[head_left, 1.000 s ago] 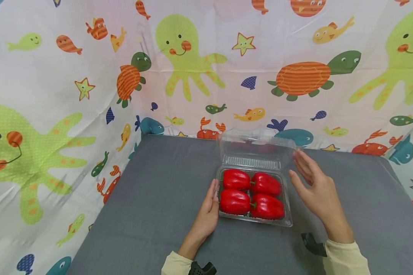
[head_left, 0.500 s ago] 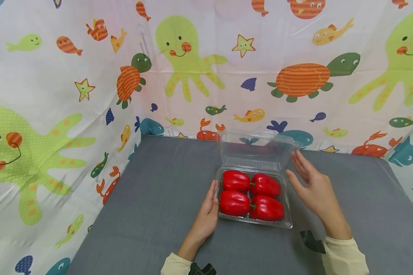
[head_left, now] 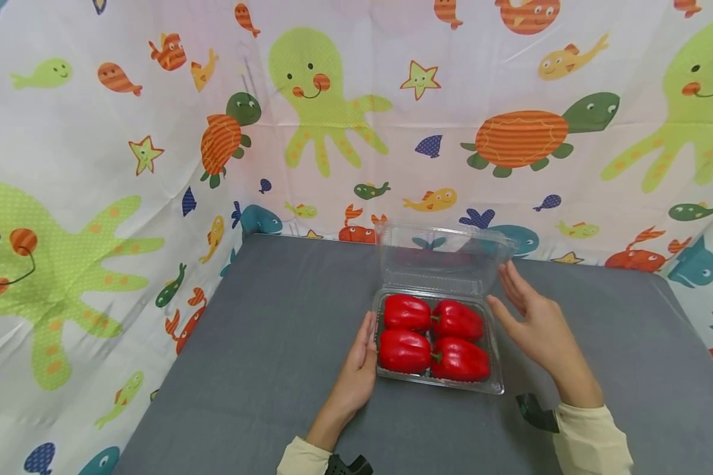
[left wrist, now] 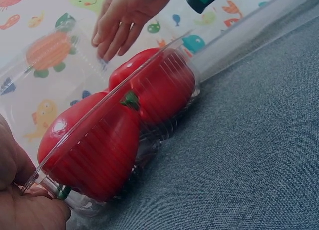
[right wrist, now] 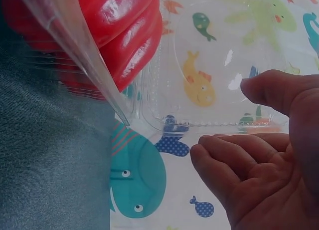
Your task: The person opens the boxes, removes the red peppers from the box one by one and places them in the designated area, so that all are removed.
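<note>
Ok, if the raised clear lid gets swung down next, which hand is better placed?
Probably the right hand: it holds nothing, and its fingertips are beside the lid. The left hand seems occupied, gripping the container at its left rim.

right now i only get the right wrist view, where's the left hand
Observer: The left hand is at the left side of the box, gripping its edge.
Operator: ok and how many red things inside, i only see part of it
Observer: Four red peppers, counted from the head view.
Operator: got it, how are they laid out
Observer: Two rows of two, one row nearer the person and one farther back.
</note>
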Motion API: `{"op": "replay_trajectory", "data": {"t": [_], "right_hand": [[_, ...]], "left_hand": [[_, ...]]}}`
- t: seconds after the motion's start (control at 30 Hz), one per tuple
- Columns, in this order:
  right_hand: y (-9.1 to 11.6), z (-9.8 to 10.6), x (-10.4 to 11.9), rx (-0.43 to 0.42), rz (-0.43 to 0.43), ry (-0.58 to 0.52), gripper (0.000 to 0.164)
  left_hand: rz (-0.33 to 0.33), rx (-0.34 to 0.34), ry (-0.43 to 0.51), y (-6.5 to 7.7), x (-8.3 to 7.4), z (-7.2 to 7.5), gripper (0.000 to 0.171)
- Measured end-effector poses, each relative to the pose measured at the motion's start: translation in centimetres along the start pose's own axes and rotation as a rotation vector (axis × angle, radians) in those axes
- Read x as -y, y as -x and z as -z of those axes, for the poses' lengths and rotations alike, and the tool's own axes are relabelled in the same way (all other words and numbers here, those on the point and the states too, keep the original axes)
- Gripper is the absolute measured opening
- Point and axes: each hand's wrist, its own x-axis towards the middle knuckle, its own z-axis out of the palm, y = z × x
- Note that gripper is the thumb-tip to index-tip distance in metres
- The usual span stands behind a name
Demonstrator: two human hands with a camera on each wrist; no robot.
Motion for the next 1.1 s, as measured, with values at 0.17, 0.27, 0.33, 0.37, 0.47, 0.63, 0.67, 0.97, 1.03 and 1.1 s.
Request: {"op": "replay_trajectory", "data": {"t": [0.17, 0.27, 0.33, 0.37, 0.47, 0.63, 0.67, 0.97, 1.03, 1.1], "right_hand": [[-0.4, 0.0, 0.0, 0.023, -0.001, 0.007, 0.086], [-0.6, 0.1, 0.0, 0.036, -0.002, 0.014, 0.087], [-0.7, 0.2, 0.1, 0.050, -0.010, 0.017, 0.088], [-0.8, 0.2, 0.1, 0.059, -0.014, 0.018, 0.089], [-1.0, 0.2, 0.2, 0.093, -0.033, 0.017, 0.092], [-1.3, 0.2, 0.3, 0.132, -0.053, 0.017, 0.095], [-1.4, 0.3, 0.4, 0.136, -0.053, 0.018, 0.095], [-2.2, 0.2, 0.9, 0.193, -0.090, 0.024, 0.099], [-2.2, 0.2, 0.8, 0.205, -0.100, 0.024, 0.099], [-2.3, 0.2, 0.7, 0.209, -0.102, 0.031, 0.100]], "left_hand": [[-0.008, 0.000, -0.008, 0.0, -0.1, 0.1, 0.066], [-0.010, 0.000, -0.007, -0.1, -0.2, 0.1, 0.067], [-0.011, -0.001, -0.004, -0.1, -0.2, 0.1, 0.067], [-0.007, -0.002, -0.004, -0.1, -0.2, 0.1, 0.067], [0.000, -0.004, -0.006, -0.1, -0.1, 0.1, 0.066], [0.007, -0.006, -0.010, -0.1, -0.2, 0.0, 0.067], [0.006, -0.007, -0.008, -0.1, -0.3, 0.0, 0.067], [-0.005, -0.007, -0.005, 0.0, -0.2, 0.2, 0.067], [-0.012, 0.000, -0.006, 0.0, -0.2, 0.2, 0.066], [-0.013, 0.008, -0.004, 0.0, -0.2, 0.2, 0.066]]}}
